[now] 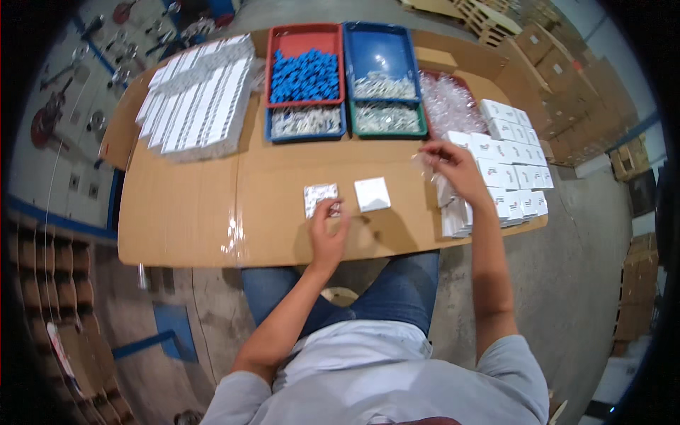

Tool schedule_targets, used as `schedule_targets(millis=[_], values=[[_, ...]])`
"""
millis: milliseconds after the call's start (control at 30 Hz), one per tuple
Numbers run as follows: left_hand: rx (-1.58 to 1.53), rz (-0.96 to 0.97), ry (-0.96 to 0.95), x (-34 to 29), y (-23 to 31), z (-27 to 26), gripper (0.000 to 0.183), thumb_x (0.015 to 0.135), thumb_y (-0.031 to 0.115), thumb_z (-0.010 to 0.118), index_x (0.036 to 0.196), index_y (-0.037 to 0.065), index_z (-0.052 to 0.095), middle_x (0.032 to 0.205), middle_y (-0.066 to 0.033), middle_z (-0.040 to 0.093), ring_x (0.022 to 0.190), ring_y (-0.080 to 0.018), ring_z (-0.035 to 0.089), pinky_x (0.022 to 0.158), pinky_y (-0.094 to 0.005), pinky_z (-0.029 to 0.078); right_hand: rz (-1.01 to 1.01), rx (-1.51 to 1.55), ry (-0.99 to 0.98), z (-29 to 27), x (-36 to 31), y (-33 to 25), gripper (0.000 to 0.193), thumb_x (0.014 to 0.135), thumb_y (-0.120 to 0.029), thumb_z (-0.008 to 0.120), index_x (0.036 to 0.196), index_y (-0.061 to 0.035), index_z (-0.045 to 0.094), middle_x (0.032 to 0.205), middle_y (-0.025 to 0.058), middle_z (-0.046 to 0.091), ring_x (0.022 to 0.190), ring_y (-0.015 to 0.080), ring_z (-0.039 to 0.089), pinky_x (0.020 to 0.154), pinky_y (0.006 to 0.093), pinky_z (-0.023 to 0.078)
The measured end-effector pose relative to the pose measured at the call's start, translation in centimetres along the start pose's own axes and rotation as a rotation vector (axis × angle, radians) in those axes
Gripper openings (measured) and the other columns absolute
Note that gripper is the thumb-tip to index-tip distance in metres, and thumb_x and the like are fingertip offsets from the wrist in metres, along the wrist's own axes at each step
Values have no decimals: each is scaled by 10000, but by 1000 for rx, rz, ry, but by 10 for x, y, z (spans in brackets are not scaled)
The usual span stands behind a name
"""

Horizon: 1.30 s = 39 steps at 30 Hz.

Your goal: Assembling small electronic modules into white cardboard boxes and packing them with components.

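The flat white square piece with dark patterned markings [321,191] lay on the brown cardboard work surface [191,205], directly beyond the fingers of the left hand [328,230], which covered its near right corner. Having roughly equal sides, it presented no clear long axis. The plain white square piece [372,195] lay just right of the left fingertips, slightly tilted and apart from the patterned one. The left hand was nearer to both; the right hand [455,172] stood farther off, right of and beyond the plain piece.

The left fingers were partly curled; whether they gripped or merely touched could not be told. The right thumb and forefinger were close together, apparently pinching a thin clear plastic film [423,167].

Count: one patterned piece; one plain piece; four plastic trays in the central block, namely one red [305,28], two blue [379,49] and one green [389,133]. Blue plastic parts [304,76] filled much of the red tray, too heaped to count. The stacked small white boxes [506,152] at right overlapped, preventing a reliable count.
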<state>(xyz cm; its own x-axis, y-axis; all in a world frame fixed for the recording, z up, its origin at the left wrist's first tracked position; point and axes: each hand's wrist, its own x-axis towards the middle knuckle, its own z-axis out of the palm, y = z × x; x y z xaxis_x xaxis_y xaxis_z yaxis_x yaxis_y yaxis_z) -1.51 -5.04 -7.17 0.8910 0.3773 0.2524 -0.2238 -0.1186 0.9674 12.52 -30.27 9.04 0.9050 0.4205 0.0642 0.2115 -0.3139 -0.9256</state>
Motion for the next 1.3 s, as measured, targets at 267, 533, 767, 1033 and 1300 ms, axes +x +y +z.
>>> schedule_targets(millis=[267, 533, 767, 1033, 1300], values=[[-255, -270, -214, -3, 76, 13, 178, 964, 125, 704, 1091, 2, 682, 970, -30, 694, 850, -79, 614, 792, -239, 503, 109, 414, -155, 102, -61, 0, 453, 896, 43, 717, 1325, -12, 580, 980, 32, 647, 933, 86, 617, 825, 228, 522], [-481, -224, 91, -14, 81, 1, 162, 979, 144, 699, 1002, -15, 677, 897, -56, 704, 857, -112, 662, 791, -266, 540, 181, 518, -86, 134, -91, 14, 198, 937, -10, 696, 1119, 46, 643, 998, 107, 705, 907, 156, 696, 834, 293, 587], [-384, -259, 112, -20, 70, -12, 171, 967, 160, 719, 994, -3, 673, 863, -44, 705, 806, -91, 643, 740, -243, 510, 211, 511, -15, 139, -102, 11, 130, 964, -69, 684, 1040, 36, 683, 911, 85, 724, 828, 142, 697, 779, 285, 587], [-231, -216, 152, -19, 65, -13, 184, 976, 177, 711, 962, 9, 637, 792, 1, 636, 736, -66, 562, 682, -226, 451, 219, 530, -62, 145, -103, 13, 156, 998, -112, 639, 1056, 24, 689, 946, 110, 736, 776, 132, 676, 742, 292, 583], [5, -14, 341, -21, 82, -15, 211, 907, 168, 774, 973, 15, 645, 806, -1, 595, 753, -109, 508, 678, -269, 428, 185, 493, -21, 151, -102, 17, 163, 1001, -111, 637, 1066, 28, 693, 961, 106, 739, 767, 120, 668, 723, 278, 574]])
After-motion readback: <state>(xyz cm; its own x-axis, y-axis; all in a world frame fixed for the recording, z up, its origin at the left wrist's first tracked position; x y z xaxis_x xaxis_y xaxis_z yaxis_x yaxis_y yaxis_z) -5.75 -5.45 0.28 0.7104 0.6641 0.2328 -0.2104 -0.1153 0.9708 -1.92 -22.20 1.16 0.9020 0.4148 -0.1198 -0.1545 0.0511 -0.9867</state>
